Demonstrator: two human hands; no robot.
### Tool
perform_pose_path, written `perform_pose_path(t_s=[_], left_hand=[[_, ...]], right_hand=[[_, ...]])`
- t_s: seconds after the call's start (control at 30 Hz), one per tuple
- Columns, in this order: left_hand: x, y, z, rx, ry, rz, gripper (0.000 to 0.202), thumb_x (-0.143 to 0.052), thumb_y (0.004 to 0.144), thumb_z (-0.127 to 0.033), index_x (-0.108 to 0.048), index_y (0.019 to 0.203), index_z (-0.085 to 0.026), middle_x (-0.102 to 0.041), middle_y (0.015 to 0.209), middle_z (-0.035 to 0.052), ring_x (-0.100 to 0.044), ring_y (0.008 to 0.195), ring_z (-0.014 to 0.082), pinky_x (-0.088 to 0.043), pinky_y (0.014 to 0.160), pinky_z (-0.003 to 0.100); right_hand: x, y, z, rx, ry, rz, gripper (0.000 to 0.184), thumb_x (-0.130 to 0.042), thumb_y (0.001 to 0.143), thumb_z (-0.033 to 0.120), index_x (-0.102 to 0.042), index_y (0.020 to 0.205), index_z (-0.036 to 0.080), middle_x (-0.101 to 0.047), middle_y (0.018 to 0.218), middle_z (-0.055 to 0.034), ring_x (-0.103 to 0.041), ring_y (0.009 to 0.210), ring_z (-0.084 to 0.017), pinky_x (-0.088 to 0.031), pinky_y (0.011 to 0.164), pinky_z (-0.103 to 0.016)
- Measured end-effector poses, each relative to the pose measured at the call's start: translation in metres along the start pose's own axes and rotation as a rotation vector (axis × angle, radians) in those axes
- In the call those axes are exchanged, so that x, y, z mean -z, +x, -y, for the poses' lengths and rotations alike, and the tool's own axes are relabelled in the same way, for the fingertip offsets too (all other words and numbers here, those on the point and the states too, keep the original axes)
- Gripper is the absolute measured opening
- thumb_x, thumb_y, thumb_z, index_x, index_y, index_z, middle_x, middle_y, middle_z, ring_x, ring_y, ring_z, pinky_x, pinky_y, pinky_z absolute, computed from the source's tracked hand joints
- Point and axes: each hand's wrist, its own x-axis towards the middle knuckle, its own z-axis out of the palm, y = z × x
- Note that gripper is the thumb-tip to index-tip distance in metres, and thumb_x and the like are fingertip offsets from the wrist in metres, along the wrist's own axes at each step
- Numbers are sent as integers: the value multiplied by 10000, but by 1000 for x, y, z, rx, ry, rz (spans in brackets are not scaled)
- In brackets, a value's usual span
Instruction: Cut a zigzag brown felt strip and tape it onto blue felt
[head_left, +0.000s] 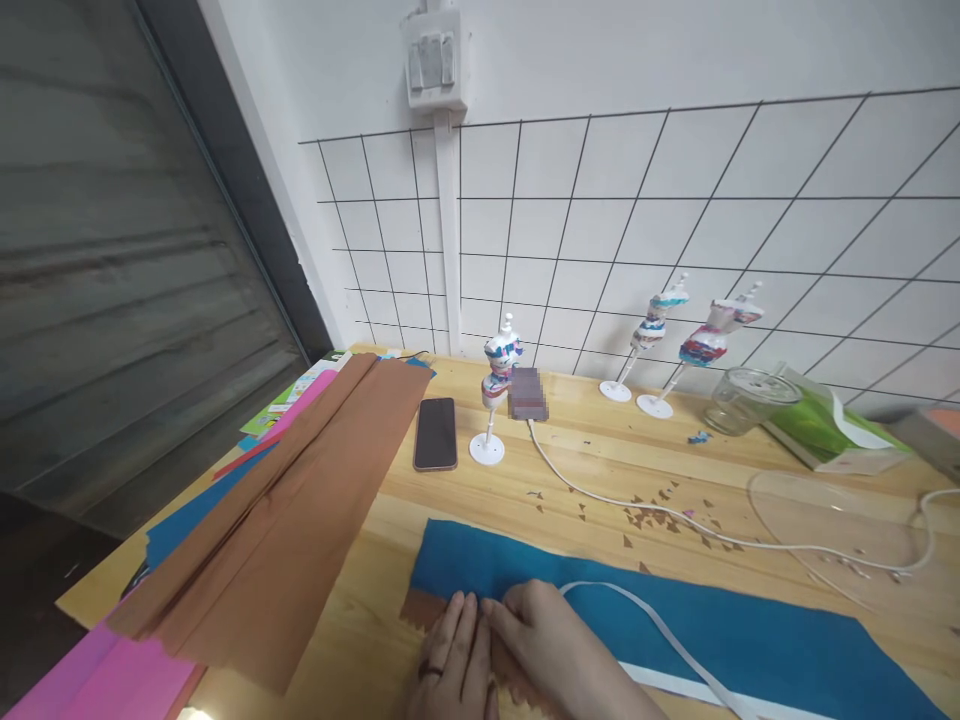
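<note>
A long strip of blue fabric (720, 620) lies across the table front, over brown fabric (426, 608) with a zigzag-cut edge. My left hand (455, 665), a dark ring on one finger, presses flat on the brown fabric, fingertips at the blue edge. Touching it on the right, my right hand (551, 640) has its fingers curled and pressed down on the cloth; what is between them is hidden. A narrow white tape (652, 620) loops out from behind the right hand and runs over the blue fabric to the bottom edge.
Folded brown fabric (322, 490) covers coloured sheets at the left. Behind stand a phone (436, 434), a small mannequin (495, 385), two more mannequins (651, 330), a glass jar (742, 400) and a green tissue pack (832, 430). A white cable (585, 492) crosses brown scraps (660, 515).
</note>
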Motion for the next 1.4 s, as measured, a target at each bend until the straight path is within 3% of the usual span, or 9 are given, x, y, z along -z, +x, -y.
perform_pose_path(t_s=[0.17, 0.33, 0.6, 0.73, 0.83, 0.97, 1.13, 1.27, 1.4], left_hand=[[2, 3, 1, -17, 4, -35, 354, -433, 803, -318, -595, 1058, -133, -635, 1084, 71, -568, 1012, 199, -458, 817, 261], [4, 5, 0, 3, 1, -38, 348, -411, 799, -274, -586, 1062, -128, -634, 1085, 75, -570, 1012, 200, -460, 810, 263], [6, 8, 1, 7, -5, -62, 340, -386, 791, -234, -594, 1043, -139, -645, 1063, 71, -579, 996, 192, -455, 814, 258], [6, 5, -1, 5, -3, -35, 357, -405, 769, -218, -579, 1072, -146, -638, 1076, 77, -579, 1002, 204, -456, 812, 271], [5, 4, -2, 6, 6, -22, 383, -408, 750, -199, -570, 1094, -155, -634, 1084, 84, -576, 1011, 219, -461, 809, 289], [4, 6, -1, -1, 9, -38, 401, -395, 731, -170, -576, 1088, -158, -636, 1076, 91, -580, 1005, 224, -465, 801, 297], [2, 3, 0, -15, 10, -17, 384, -408, 761, -201, -566, 1108, -151, -616, 1108, 100, -560, 1034, 229, -461, 818, 294], [1, 0, -2, -22, 11, -3, 395, -424, 765, -208, -554, 1134, -156, -603, 1131, 101, -545, 1058, 236, -463, 824, 297], [1, 0, -2, -17, 10, -7, 402, -426, 757, -198, -555, 1135, -153, -601, 1135, 105, -542, 1063, 242, -463, 829, 304]], right_hand=[[7, 2, -9, 29, 263, 63, 469, -418, 811, 491, -294, 456, 212, -229, 430, 88, -200, 425, -70, -160, 402, -218], [14, -2, -20, 39, 535, 161, 496, -526, 705, 622, -439, 496, 182, -295, 381, 96, -195, 364, -46, -126, 366, -209], [29, -12, -33, -75, 844, 73, 448, -403, 784, 626, -484, 743, 188, -533, 464, 45, -310, 264, -35, -186, 287, -167], [28, -27, -40, -73, 653, 179, 415, -462, 769, 601, -476, 726, 188, -521, 499, 35, -366, 309, -55, -200, 320, -188], [27, -37, -44, 36, 346, 31, 388, -472, 777, 560, -436, 631, 202, -384, 524, 59, -361, 478, -94, -270, 456, -216], [33, -39, -47, -75, 97, -152, 397, -388, 820, 516, -386, 568, 210, -382, 552, 38, -361, 555, -130, -276, 515, -240], [20, -25, -47, -133, 336, -150, 417, -435, 780, 553, -474, 574, 192, -437, 448, 50, -385, 398, -94, -255, 401, -213], [9, -17, -47, -176, 506, -183, 407, -429, 756, 555, -362, 526, 226, -394, 338, 89, -299, 249, -55, -168, 317, -191], [19, -23, -48, -193, 531, -243, 385, -444, 734, 519, -330, 503, 233, -339, 313, 108, -278, 248, -50, -166, 326, -186]])
